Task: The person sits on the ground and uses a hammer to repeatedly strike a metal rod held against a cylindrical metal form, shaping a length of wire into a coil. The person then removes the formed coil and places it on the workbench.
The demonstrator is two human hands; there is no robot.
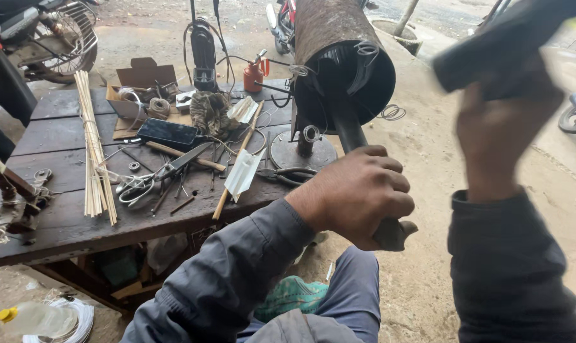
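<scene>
While left hand [358, 194] gripped rod [350, 136] running into rusty drum [339, 57], right hand [501, 136] (blurred) clasped raised dark tool [491, 44] beside bench [59, 222].

L hand [354, 194] fisted low; R hand [501, 130] raised, blurred.

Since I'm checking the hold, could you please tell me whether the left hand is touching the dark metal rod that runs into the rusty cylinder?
Touching: the head view shows the left hand wrapped around the dark metal rod.
</scene>
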